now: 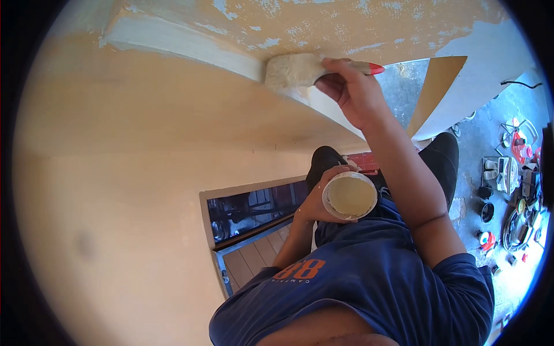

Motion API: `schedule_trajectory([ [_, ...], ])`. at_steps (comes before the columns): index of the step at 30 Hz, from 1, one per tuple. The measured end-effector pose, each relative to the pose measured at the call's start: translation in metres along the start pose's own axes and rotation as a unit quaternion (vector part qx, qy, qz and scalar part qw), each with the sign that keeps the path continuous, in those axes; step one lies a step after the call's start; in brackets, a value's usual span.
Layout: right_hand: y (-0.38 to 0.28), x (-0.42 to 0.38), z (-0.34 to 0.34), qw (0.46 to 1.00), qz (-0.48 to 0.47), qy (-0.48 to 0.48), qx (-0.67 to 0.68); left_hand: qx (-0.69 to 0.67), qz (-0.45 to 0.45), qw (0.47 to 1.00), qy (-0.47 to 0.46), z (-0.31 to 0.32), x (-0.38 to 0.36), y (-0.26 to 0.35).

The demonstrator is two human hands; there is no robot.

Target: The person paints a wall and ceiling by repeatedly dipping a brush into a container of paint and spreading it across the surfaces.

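Note:
My right hand (355, 92) is closed around the handle of a wide paintbrush (293, 70), whose red handle end sticks out to the right. The pale bristles rest at the edge where a white strip (173, 41) meets the tan wall (133, 109). Lower down, in front of my body, my left hand (323, 199) grips a round tub (350, 195) of cream-coloured paint from its left side. Paint smears mark the tub's rim.
Above the strip, a tan surface (323, 23) has patchy white spots. Left of my body is a framed opening (254, 207) in the wall. Far below on the right, the floor (470, 173) holds a tray rack (501, 175), buckets and scattered tools. A dark wire (521, 83) juts out at right.

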State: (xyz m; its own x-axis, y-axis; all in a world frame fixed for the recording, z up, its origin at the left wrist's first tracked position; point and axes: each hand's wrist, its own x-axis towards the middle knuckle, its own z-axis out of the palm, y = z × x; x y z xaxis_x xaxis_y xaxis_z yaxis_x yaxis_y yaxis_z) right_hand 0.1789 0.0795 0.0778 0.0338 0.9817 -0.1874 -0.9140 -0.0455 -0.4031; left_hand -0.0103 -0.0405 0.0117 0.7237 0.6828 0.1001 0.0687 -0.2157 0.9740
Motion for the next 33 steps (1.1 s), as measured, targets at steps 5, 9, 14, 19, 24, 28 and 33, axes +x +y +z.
schedule_trajectory([
  [5,0.031,0.009,-0.026,0.999,0.003,0.015,-0.033,0.024,-0.013,1.0,0.002,-0.005,-0.006,0.0],
  [9,0.045,0.017,-0.06,0.994,0.041,0.049,-0.09,-0.025,-0.013,0.999,0.017,-0.004,-0.005,0.0],
  [14,0.031,0.022,-0.081,0.973,0.033,0.087,-0.211,0.047,-0.001,0.999,-0.01,-0.003,0.005,0.003],
  [19,0.025,0.018,-0.042,0.957,0.019,0.052,-0.286,0.015,-0.022,1.0,-0.007,0.002,0.004,0.003],
  [24,0.002,0.013,0.007,0.984,-0.012,-0.023,-0.178,0.012,-0.017,1.0,-0.012,0.001,0.008,0.006],
  [28,-0.014,0.009,0.02,0.997,-0.002,-0.062,-0.037,-0.005,-0.015,1.0,-0.015,0.001,0.012,0.011],
  [33,0.039,0.01,-0.036,0.987,-0.051,-0.013,-0.15,0.019,-0.029,0.999,0.014,-0.007,-0.002,0.011],
])
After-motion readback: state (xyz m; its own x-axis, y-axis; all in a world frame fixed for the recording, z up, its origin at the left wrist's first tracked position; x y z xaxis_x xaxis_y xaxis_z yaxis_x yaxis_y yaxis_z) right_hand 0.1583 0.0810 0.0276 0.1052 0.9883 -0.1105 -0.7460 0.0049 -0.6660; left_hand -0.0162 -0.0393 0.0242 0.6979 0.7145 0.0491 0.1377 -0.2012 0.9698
